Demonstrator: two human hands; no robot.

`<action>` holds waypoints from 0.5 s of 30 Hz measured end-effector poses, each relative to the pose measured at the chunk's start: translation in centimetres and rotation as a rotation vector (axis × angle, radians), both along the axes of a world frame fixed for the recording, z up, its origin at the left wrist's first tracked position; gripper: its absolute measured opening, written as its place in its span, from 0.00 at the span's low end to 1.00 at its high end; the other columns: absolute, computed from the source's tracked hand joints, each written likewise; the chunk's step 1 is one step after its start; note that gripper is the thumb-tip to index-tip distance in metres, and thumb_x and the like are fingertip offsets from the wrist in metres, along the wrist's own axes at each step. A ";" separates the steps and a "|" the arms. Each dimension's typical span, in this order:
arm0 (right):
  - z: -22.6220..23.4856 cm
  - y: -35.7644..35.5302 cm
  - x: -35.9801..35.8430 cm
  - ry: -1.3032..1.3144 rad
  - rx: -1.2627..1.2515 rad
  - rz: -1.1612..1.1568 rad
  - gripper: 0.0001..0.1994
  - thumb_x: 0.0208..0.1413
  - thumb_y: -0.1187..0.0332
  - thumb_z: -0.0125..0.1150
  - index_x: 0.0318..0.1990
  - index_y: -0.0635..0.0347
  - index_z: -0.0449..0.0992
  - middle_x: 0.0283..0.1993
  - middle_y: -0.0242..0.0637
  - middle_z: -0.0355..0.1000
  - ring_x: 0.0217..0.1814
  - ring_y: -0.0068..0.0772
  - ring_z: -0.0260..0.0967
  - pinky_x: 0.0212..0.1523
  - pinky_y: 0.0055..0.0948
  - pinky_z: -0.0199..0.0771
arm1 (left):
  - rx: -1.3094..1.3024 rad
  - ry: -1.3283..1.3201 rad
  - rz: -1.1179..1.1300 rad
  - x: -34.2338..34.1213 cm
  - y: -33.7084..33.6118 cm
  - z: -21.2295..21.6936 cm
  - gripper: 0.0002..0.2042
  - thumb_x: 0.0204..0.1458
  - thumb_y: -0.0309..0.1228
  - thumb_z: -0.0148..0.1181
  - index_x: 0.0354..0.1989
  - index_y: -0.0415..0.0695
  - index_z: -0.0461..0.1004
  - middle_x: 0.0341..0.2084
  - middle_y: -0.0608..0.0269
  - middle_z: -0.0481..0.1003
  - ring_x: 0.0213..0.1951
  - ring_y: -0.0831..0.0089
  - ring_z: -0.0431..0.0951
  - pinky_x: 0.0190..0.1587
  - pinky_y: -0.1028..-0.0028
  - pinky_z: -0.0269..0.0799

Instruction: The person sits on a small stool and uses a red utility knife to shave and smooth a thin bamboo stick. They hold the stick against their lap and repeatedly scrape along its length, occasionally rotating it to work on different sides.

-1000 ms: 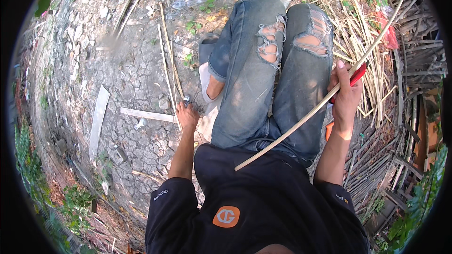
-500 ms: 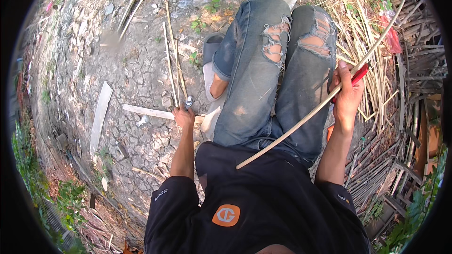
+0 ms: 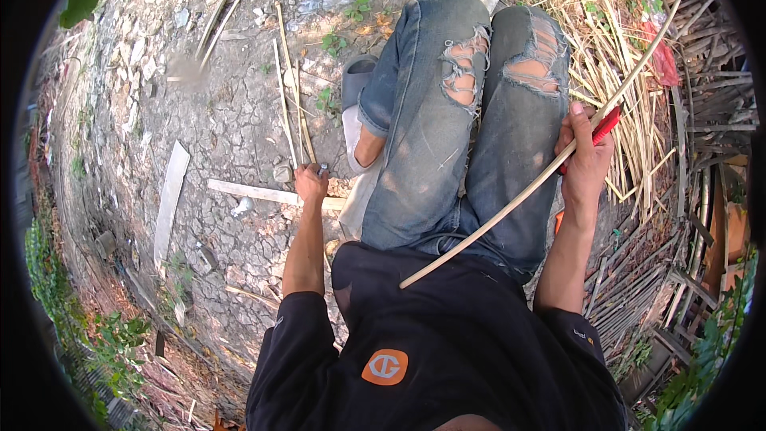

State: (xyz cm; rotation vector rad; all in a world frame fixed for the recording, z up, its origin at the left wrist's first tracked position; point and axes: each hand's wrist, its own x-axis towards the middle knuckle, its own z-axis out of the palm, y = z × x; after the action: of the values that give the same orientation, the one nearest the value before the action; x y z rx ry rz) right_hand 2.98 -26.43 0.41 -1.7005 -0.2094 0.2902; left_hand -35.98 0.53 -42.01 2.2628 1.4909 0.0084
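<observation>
My right hand [image 3: 585, 166] is closed round a long thin pale stick [image 3: 487, 227], which slants from my shirt front up past my right knee. Pressed against the stick in that same hand is a red-handled object [image 3: 608, 124]; its working end is hidden. On the ground to my left, my left hand [image 3: 310, 183] has its fingers closed on a small silvery object [image 3: 322, 168], mostly covered by the fingers. Just beyond that hand lie two thin sticks [image 3: 283, 104]. A flat pale wooden strip [image 3: 255, 191] passes under or beside its wrist.
Many split sticks [image 3: 630, 104] are heaped on the right, near red plastic [image 3: 664, 56]. Another flat strip [image 3: 171, 199] lies on the cracked ground at left. My bent legs in torn jeans [image 3: 427, 128] and a grey slipper [image 3: 359, 78] occupy the middle.
My left hand has shifted slightly farther away and its fingers now cover more of the silvery object. The right hand and its stick have hardly moved.
</observation>
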 end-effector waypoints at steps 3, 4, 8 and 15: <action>-0.2 0.0 0.0 -0.008 0.007 -0.010 0.15 0.67 0.59 0.66 0.31 0.58 0.76 0.22 0.24 0.65 0.19 0.13 0.57 0.19 0.18 0.51 | -0.074 0.062 0.084 1.8 1.1 0.4 0.14 0.52 0.44 0.71 0.39 0.48 0.86 0.41 0.50 0.81 0.48 0.49 0.80 0.50 0.55 0.77; -0.2 0.0 0.0 -0.013 0.009 -0.016 0.15 0.67 0.59 0.66 0.31 0.58 0.76 0.22 0.24 0.65 0.19 0.13 0.57 0.20 0.18 0.51 | -0.135 0.038 0.137 2.2 1.7 0.6 0.14 0.52 0.44 0.71 0.38 0.48 0.86 0.39 0.49 0.82 0.44 0.48 0.80 0.49 0.55 0.78; -0.4 -0.1 0.1 0.002 0.016 -0.001 0.14 0.67 0.60 0.66 0.31 0.58 0.76 0.22 0.24 0.65 0.20 0.13 0.57 0.21 0.18 0.52 | -0.318 -0.136 0.322 2.7 3.5 0.0 0.14 0.57 0.43 0.68 0.34 0.42 0.86 0.33 0.52 0.86 0.31 0.58 0.84 0.36 0.62 0.78; -0.6 -0.5 0.3 0.009 0.012 0.003 0.14 0.67 0.60 0.66 0.32 0.59 0.76 0.23 0.25 0.66 0.21 0.13 0.58 0.22 0.18 0.52 | -0.860 -0.944 0.738 4.4 4.2 1.2 0.18 0.63 0.32 0.60 0.58 0.37 0.75 0.45 0.55 0.84 0.30 0.74 0.83 0.29 0.71 0.75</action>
State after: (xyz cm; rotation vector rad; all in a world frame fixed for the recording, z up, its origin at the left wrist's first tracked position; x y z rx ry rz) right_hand 3.26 -26.92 -0.20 -1.6872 -0.2068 0.2977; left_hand -31.58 4.77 -40.79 0.7493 1.2902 0.4770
